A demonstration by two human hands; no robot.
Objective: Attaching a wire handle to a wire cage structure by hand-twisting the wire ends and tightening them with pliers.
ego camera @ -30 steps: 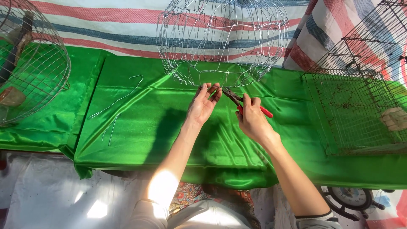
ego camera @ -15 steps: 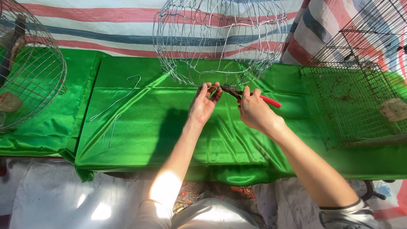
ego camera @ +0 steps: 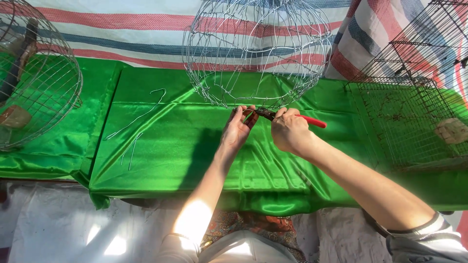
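Your right hand [ego camera: 288, 132] grips red pliers [ego camera: 292, 117]; just beside it, your left hand [ego camera: 237, 130] pinches the wire cage [ego camera: 258, 53] rim.

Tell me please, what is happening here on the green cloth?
A person works on a round wire cage that stands on a table covered with green cloth. The right hand holds red-handled pliers at the cage's lower rim, and the left hand pinches the wire beside the pliers' tip. Loose bent wires lie to the left. Another round cage and a rectangular cage stand at the sides.
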